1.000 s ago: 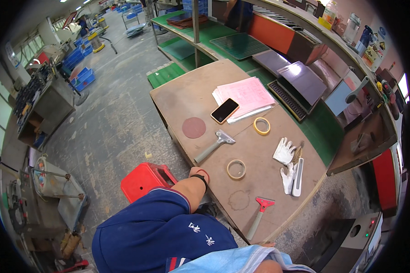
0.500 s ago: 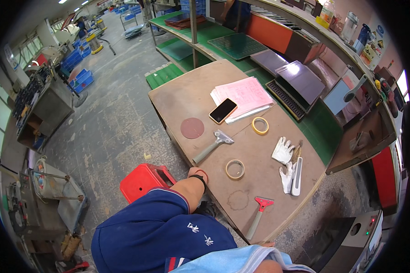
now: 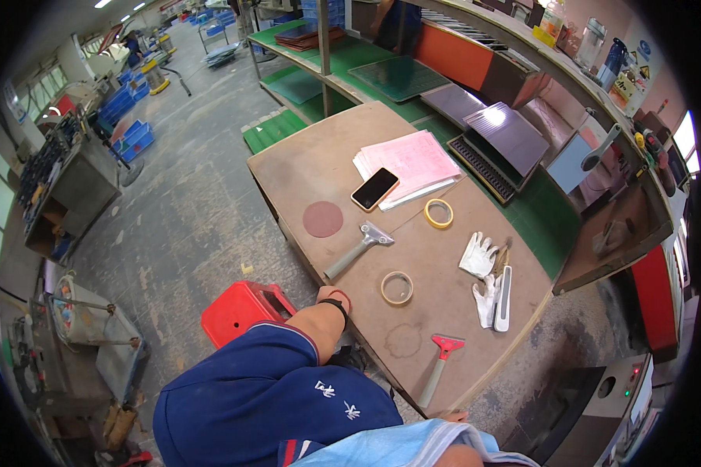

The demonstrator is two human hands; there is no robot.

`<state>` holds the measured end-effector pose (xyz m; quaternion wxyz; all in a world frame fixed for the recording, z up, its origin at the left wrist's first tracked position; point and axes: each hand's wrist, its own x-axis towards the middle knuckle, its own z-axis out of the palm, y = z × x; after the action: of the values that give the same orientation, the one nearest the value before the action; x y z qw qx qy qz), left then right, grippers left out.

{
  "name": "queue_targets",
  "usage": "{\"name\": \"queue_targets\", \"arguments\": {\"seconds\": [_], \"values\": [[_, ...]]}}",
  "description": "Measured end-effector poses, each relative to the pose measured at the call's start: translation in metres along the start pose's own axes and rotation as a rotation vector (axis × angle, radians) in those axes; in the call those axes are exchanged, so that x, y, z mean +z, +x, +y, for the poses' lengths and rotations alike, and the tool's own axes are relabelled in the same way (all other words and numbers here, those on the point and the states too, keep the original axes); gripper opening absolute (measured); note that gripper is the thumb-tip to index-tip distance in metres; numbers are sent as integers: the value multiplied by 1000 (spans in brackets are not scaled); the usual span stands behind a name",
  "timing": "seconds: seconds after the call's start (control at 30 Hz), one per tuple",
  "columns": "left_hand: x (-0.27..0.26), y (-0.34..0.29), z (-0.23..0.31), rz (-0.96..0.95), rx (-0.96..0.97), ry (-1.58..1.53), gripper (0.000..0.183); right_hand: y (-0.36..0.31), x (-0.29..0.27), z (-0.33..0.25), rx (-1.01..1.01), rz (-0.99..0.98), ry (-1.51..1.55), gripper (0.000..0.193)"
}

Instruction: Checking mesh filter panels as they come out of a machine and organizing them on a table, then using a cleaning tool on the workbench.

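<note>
My left hand (image 3: 333, 295) rests at the near left edge of the brown tabletop (image 3: 319, 183), a dark band around its wrist. Its fingers are not clear enough to read. Only a bit of my right hand (image 3: 457, 416) shows at the table's lower edge, close to the handle of a red-headed scraper (image 3: 444, 352). Nearest my left hand lie a metal scraper with a grey handle (image 3: 360, 249) and a roll of tape (image 3: 397, 288). White gloves (image 3: 477, 255) and a white-handled cutter (image 3: 504, 300) lie farther right.
A phone (image 3: 374, 189) overlaps pink papers (image 3: 412, 165), between a brown-red disc (image 3: 323, 219) and a yellow tape roll (image 3: 438, 213). A red stool (image 3: 241, 313) stands left of the table. Green shelving (image 3: 549, 229) with metal trays runs along the far side; a machine (image 3: 611, 389) stands lower right.
The whole view has shifted slightly, so the table and its things sit a little farther left. Both hands stay where they were at the table's edge.
</note>
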<state>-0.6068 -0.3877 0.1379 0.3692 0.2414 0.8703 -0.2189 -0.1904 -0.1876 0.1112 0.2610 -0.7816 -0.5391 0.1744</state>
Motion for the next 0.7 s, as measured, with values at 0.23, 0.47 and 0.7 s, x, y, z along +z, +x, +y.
{"name": "queue_targets", "arguments": {"seconds": [0.23,0.47,0.7], "values": [[-12,-15,1,-54,11,83,23,12,18,28,-65,41,81,44],[-14,-8,2,-88,-11,34,25,3,8,13,-48,43,63,46],[-22,-18,5,-81,-4,26,23,7,8,21,-17,20,98,47]]}}
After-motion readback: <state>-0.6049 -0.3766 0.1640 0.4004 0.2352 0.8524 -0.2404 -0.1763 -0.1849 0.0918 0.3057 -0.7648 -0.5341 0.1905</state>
